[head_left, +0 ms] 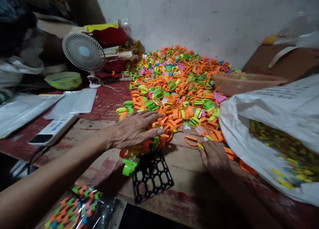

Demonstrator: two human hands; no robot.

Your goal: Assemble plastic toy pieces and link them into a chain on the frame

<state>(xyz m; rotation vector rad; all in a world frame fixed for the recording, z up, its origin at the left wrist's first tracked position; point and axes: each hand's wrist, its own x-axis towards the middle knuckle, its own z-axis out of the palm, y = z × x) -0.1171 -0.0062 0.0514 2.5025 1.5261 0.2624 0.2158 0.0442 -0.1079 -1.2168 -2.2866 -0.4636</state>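
Observation:
My left hand (137, 127) stretches palm down over the near edge of a big heap of plastic toy watches (171, 89), its fingers extended. Orange and green pieces lie under and beside it, including a bright green one (130, 166). Below that hand, a black plastic grid tray (153, 177) rests on the table, its far part shaded. On the right, my right hand (215, 157) is low over the tabletop with curled fingers. A small yellow plastic piece (200, 146) shows at its fingertips, against an orange oval band (191, 141). Whether the two are joined cannot be made out.
An open white sack (239, 122) of small yellow pieces stands at right, before a pinkish basin (249, 84) and brown box (281, 61). At left are a fan (83, 52), green bowl (63, 80) and power strip (53, 129). A clear bag of colourful pieces (74, 205) lies in front.

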